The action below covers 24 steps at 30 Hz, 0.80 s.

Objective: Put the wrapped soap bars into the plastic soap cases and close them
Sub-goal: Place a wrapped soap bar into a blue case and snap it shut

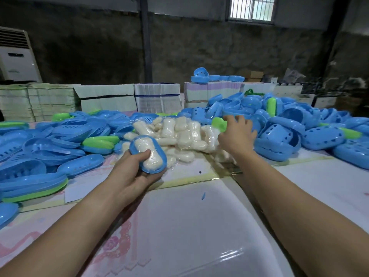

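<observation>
One soap bar (148, 154) in left hand (132, 172).

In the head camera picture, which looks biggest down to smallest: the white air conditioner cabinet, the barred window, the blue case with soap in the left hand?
1. White air conditioner cabinet, partly cut off
2. Barred window
3. Blue plastic case held by the left hand

Window and case look close; nearness enlarges the case.

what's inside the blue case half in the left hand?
One wrapped soap bar lies in the blue case half; left hand thumb covers part. Beneath the bar is hidden.
</observation>
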{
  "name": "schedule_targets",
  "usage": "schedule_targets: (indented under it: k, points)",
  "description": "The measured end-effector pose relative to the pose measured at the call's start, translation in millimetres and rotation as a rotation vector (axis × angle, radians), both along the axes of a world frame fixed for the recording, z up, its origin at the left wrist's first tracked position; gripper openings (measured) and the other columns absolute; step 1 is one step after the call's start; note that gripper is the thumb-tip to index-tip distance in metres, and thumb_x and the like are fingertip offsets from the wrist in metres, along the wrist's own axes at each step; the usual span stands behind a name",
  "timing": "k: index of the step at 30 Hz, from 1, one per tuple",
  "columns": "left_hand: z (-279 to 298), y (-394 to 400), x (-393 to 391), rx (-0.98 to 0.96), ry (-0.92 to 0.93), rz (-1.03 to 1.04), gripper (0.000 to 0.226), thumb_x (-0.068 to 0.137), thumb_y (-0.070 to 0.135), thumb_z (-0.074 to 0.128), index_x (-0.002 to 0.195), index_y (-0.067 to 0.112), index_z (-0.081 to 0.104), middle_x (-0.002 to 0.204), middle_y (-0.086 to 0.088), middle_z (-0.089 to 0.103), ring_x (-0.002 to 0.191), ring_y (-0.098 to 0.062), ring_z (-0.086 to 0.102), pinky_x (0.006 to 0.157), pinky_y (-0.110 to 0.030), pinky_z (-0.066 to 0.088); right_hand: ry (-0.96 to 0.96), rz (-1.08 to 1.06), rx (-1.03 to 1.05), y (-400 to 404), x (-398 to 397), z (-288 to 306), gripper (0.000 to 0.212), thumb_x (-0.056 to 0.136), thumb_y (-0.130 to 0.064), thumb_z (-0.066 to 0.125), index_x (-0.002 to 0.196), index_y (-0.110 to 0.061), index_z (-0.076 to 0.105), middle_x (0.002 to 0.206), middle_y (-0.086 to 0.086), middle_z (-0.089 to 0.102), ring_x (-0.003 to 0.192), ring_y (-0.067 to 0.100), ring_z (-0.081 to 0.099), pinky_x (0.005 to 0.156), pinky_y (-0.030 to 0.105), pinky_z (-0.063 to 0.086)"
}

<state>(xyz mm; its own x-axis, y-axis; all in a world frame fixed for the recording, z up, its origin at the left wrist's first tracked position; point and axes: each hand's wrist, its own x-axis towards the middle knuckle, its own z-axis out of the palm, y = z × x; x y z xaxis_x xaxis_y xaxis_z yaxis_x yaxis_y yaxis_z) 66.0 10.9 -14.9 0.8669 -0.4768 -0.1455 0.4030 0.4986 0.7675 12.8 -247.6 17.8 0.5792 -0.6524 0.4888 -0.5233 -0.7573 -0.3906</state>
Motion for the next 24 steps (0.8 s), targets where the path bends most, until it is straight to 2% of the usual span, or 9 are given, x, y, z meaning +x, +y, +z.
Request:
schedule_targets:
  k: [2,4,7,11,14,17,20,24]
  points:
    - [0,0,1,-0.002,0.000,0.001,0.039,0.100,0.004,0.054,0.134,0.024,0.056,0.132,-0.016,0.061,0.110,-0.039,0.065,0.063,-0.049,0.062,0.118,-0.134,-0.038,-19,-11,-5,0.052,0.086,-0.023,0.054,0.137,-0.025,0.041,0.147,0.011,0.037,0.138,0.038,0.024,0.110,0.064,0.016]
    - [0,0,1,0.002,-0.006,0.005,0.039,0.101,0.004,0.053,0.134,0.026,0.056,0.133,-0.016,0.061,0.110,-0.039,0.065,0.065,-0.049,0.061,0.238,-0.202,-0.025,-29,-18,-12,0.047,0.088,-0.026,0.050,0.134,-0.021,0.040,0.145,0.014,0.039,0.138,0.041,0.025,0.110,0.067,0.011]
    - [0,1,0,0.001,-0.017,0.018,0.041,0.101,0.004,0.052,0.134,0.027,0.056,0.131,-0.014,0.062,0.109,-0.037,0.065,0.067,-0.049,0.062,0.271,-0.199,-0.055,-32,-20,-17,0.039,0.088,-0.022,0.049,0.127,-0.020,0.048,0.137,0.014,0.046,0.132,0.038,0.033,0.108,0.059,0.020]
    - [5,5,0,-0.080,-0.020,0.033,0.045,0.101,0.002,0.050,0.137,0.026,0.056,0.129,-0.012,0.063,0.109,-0.034,0.065,0.062,-0.050,0.062,0.246,-0.188,-0.118,-37,-21,-18,0.040,0.087,-0.011,0.053,0.124,-0.025,0.060,0.129,0.009,0.050,0.126,0.033,0.039,0.102,0.051,0.028]
    - [9,7,-1,-0.100,-0.016,0.038,0.044,0.101,0.003,0.050,0.140,0.024,0.055,0.132,-0.014,0.061,0.111,-0.034,0.064,0.061,-0.049,0.063,0.161,-0.150,-0.106,-35,-21,-17,0.040,0.087,-0.005,0.054,0.121,-0.023,0.065,0.124,0.009,0.051,0.120,0.033,0.043,0.097,0.046,0.035]
    - [10,5,-4,-0.100,-0.009,0.035,0.044,0.101,0.002,0.050,0.139,0.026,0.055,0.130,-0.014,0.061,0.111,-0.036,0.063,0.064,-0.052,0.062,0.034,-0.008,-0.111,-27,-19,-14,0.041,0.085,-0.002,0.057,0.118,-0.024,0.068,0.118,0.008,0.054,0.114,0.031,0.045,0.090,0.041,0.042]
    - [11,4,-7,-0.102,-0.007,0.032,0.044,0.101,0.002,0.050,0.138,0.026,0.056,0.128,-0.013,0.062,0.110,-0.036,0.063,0.065,-0.054,0.062,-0.167,0.143,-0.068,-14,-13,-11,0.040,0.081,-0.002,0.060,0.113,-0.024,0.070,0.112,0.004,0.054,0.110,0.028,0.043,0.090,0.039,0.043]
    - [11,5,-7,-0.118,0.001,0.027,0.043,0.101,0.002,0.050,0.136,0.025,0.057,0.129,-0.014,0.062,0.111,-0.037,0.063,0.071,-0.054,0.062,-0.335,0.251,-0.063,-5,-12,-8,0.043,0.076,-0.002,0.062,0.112,-0.024,0.070,0.109,0.000,0.046,0.109,0.026,0.040,0.093,0.037,0.041]
